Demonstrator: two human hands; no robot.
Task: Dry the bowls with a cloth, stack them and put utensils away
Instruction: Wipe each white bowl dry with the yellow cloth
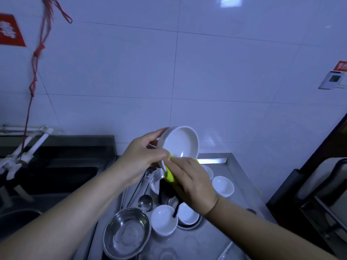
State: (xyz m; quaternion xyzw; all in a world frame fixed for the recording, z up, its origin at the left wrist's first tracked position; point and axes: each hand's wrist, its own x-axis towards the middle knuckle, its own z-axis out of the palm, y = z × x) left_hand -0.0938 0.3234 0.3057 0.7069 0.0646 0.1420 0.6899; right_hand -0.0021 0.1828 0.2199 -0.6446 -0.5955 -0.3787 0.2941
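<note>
At the far left, a dark sink (56,166) sits below white pipes (28,143) tied with a red cord (33,72) that hangs down the white tiled wall (225,72). Next to the sink, a steel counter (238,166) carries the dishes. At its near-left corner lies a large steel bowl (126,232), and just behind it a steel ladle (145,202) rests with its long handle running toward the back. Above the counter, the left hand (142,156) holds a white bowl (180,143) tilted so its inside faces the camera; the thumb presses on the lower rim and the fingers curl round the outside, pinching the bowl between them. Touching the bowl's lower edge is a yellow-green cloth (170,174), gripped by the right hand (193,181), whose fingers are pressed together and folded over the cloth. Under the hands a small steel bowl (156,180) stands near the counter's middle. Toward the near edge, 2 white bowls (164,219) sit side by side, touching, the right one resting in a shallow steel dish (189,225), and a dark utensil (176,209) leans between them. By the right edge of the counter, another white bowl (223,185) stands alone, with 1 more white bowl (209,171) partly hidden behind the right hand.
</note>
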